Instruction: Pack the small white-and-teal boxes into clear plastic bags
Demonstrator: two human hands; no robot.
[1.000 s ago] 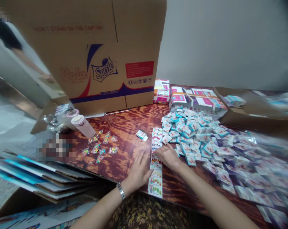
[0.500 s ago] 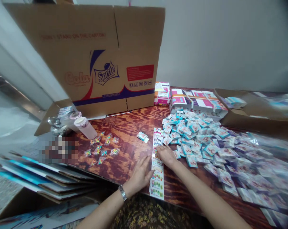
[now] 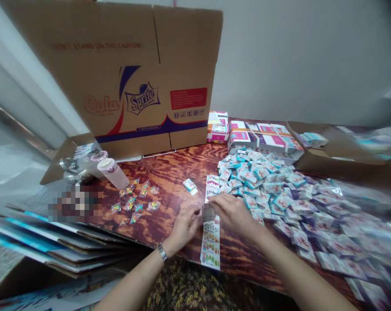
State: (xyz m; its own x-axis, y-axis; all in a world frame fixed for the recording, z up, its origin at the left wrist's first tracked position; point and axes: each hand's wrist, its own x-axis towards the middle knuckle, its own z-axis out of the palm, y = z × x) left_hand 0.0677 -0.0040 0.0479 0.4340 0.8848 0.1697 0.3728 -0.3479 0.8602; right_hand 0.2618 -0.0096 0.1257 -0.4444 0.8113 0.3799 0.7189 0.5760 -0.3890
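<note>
A long strip of sticker sheet (image 3: 210, 246), printed with rows of small colourful pictures, lies on the table in front of me. Over its middle, a small greyish piece of sheet (image 3: 209, 213) is raised between my two hands. My left hand (image 3: 184, 224), with a metal watch at the wrist, pinches its left edge. From the right, my right hand (image 3: 232, 212) holds its upper right side with bent fingers. Whether this piece is still joined to the strip is hard to see. Just beyond my left hand lies a small white and blue box (image 3: 190, 186) with one flap out.
A heap of small boxes (image 3: 260, 181) spreads over the right side. Small candy packets (image 3: 130, 202) and a pink-lidded bottle (image 3: 114, 173) are at left. Behind stand a large carton (image 3: 143, 65) and taped bundles (image 3: 266, 136). Flattened cartons (image 3: 53, 242) lean at the front left edge.
My hands were resting flat on the strip; now they are drawn together and lift a small piece from its middle. My right hand has come nearer to me.
</note>
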